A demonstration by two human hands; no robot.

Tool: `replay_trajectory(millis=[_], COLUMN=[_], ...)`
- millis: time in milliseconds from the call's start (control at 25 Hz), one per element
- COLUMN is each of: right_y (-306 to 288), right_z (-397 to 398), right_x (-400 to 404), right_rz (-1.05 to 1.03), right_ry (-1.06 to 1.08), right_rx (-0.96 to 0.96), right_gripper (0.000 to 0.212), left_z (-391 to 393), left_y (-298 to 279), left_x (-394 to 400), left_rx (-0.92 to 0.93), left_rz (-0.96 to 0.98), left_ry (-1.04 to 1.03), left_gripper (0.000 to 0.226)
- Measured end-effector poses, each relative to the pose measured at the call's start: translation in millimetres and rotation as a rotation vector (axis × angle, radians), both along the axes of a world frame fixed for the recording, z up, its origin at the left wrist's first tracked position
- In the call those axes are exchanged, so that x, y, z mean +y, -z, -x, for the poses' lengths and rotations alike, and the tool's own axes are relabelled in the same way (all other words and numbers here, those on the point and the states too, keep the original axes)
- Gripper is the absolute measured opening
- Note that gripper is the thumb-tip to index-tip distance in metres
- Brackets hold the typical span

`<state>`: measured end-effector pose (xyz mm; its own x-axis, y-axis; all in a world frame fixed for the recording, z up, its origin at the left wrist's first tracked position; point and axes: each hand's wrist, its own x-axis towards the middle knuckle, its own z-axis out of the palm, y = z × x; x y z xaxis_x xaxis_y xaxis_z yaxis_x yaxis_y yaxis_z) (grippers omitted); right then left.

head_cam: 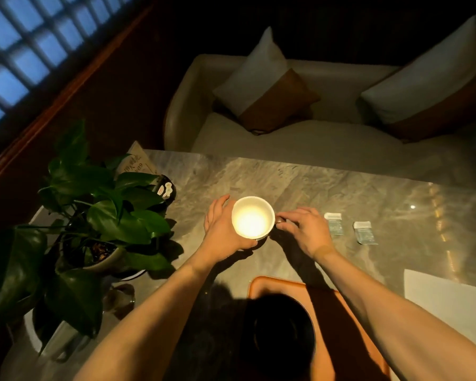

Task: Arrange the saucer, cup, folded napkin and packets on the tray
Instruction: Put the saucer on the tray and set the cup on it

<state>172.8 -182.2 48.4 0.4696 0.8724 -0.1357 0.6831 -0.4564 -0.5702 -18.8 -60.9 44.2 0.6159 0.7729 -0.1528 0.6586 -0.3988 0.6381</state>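
A white cup [252, 218] stands on the marble table [341, 188], brightly lit inside. My left hand [223, 229] wraps around its left side. My right hand [304, 229] pinches the cup's handle on the right. Two small packets [333, 223] [364, 232] lie flat on the table just right of my right hand. An orange tray [341, 325] sits near the front edge, between my forearms, with a dark saucer [279, 328] resting on its left part. A white folded napkin [445, 301] lies to the right of the tray.
A potted plant [94, 215] with broad green leaves crowds the table's left side, close to my left hand. A small glass [121, 298] stands below it. A sofa [300, 133] with two cushions lies beyond the table's far edge.
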Motion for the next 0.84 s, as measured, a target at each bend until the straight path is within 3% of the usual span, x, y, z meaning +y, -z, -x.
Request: replay_trajectory(millis=[440, 840], right_y=[-7.1, 16.6], right_z=[51.6, 108.0], right_x=[-146.6, -208.9], right_rz=[-0.024, -0.025], right_ry=[0.127, 0.247], right_rx=[0.030, 0.191], right_gripper=[0.030, 0.030], left_z=[29.1, 69.8], left_y=[-9.9, 12.0], left_x=[-100.6, -152.7], left_rx=[0.037, 0.043], left_rz=[-0.023, -0.014], left_ry=[0.248, 0.324], left_gripper=[0.105, 0.104])
